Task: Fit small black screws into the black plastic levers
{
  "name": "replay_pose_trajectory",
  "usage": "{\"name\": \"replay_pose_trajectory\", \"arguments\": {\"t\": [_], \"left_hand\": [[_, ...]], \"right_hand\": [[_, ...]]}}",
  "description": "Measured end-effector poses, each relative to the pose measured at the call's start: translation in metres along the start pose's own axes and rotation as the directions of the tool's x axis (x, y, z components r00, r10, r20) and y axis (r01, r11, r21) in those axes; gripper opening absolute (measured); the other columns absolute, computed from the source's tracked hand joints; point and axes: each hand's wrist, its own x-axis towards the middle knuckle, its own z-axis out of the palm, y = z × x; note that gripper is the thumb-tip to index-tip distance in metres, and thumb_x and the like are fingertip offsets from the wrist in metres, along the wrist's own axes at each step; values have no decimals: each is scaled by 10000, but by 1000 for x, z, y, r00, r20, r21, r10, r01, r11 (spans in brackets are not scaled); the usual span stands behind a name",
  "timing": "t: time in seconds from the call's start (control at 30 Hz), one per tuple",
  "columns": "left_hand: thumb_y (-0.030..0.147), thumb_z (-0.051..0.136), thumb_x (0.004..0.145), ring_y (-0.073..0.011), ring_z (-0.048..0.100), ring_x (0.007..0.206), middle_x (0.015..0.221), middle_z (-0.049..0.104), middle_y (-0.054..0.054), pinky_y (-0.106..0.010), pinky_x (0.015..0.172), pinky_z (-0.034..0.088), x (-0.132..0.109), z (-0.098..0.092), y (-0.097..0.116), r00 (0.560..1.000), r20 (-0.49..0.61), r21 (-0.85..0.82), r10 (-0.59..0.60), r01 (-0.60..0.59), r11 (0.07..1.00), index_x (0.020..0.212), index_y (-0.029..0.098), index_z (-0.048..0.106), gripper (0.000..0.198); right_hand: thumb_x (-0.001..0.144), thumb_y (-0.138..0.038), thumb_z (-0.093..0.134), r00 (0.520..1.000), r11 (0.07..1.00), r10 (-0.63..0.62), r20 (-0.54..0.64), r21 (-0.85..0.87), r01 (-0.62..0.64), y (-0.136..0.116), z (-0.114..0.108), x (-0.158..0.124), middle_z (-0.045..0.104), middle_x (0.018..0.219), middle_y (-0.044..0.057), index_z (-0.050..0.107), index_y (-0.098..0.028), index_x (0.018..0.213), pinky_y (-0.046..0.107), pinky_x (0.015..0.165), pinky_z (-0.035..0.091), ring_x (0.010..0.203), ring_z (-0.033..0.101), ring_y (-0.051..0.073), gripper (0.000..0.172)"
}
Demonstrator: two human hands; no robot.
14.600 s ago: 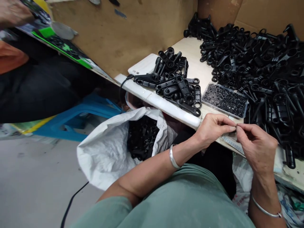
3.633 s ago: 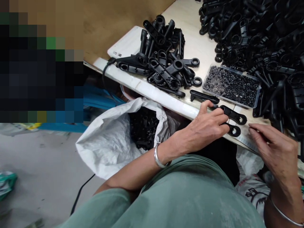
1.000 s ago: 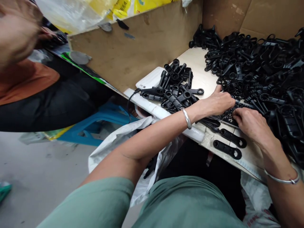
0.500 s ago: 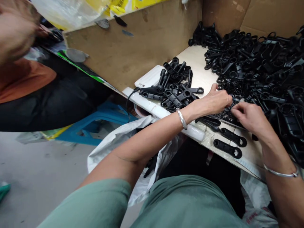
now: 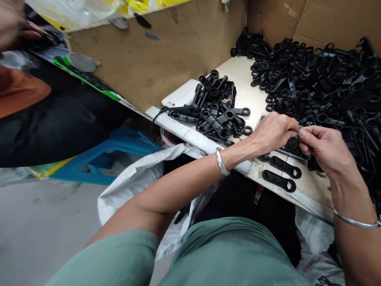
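Observation:
My left hand (image 5: 275,131) and my right hand (image 5: 323,145) meet fingertip to fingertip above a shallow clear tray of tiny dark parts (image 5: 290,147). Both are closed in a pinch; what lies between the fingertips is too small to name. Just in front of them, two flat black plastic arms with a ring at one end, an upper one (image 5: 285,167) and a lower one (image 5: 279,181), lie side by side near the table edge. Left of my left hand is a small pile of similar black parts (image 5: 216,115).
A large heap of black plastic parts (image 5: 312,79) covers the right and back of the table. A cardboard wall (image 5: 166,55) stands behind. A white sack (image 5: 119,198) hangs below the front edge. At the left sits another person (image 5: 44,119) beside a blue stool (image 5: 110,155).
My hands have come up from the tray of tiny parts and drawn together, fingertips now meeting. The whole view has shifted slightly, and a black ring shows by the small pile.

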Motion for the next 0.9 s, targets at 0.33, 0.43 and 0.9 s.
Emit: {"name": "replay_pose_trajectory", "arguments": {"t": [0.33, 0.43, 0.9], "left_hand": [[127, 638, 880, -153, 714, 810, 868, 785, -33, -245, 774, 501, -26, -3, 4, 997, -20, -224, -75, 69, 972, 863, 152, 790, 155], [96, 664, 844, -142, 713, 804, 857, 786, -24, -229, 786, 511, -31, -1, 5, 991, -17, -313, -135, 123, 942, 852, 142, 792, 136], [137, 679, 824, -115, 675, 737, 836, 771, -13, -218, 721, 520, -49, 10, 7, 955, 35, -529, -295, 268, 805, 875, 159, 794, 128]], "right_hand": [[968, -341, 453, 997, 221, -5, 80, -972, 80, 10, 2, -17, 711, 1127, 74, 731, -276, 1067, 326, 575, 334, 813, 672, 255, 302], [956, -307, 436, 994, 178, 35, 103, -979, 96, 5, 5, -12, 722, 1032, 87, 731, -263, 1002, 325, 555, 306, 807, 673, 255, 302], [922, -306, 520, 992, 701, -126, -27, -710, 69, 9, -3, -20, 706, 782, 55, 685, -213, 923, 298, 597, 412, 660, 614, 180, 189]]}}
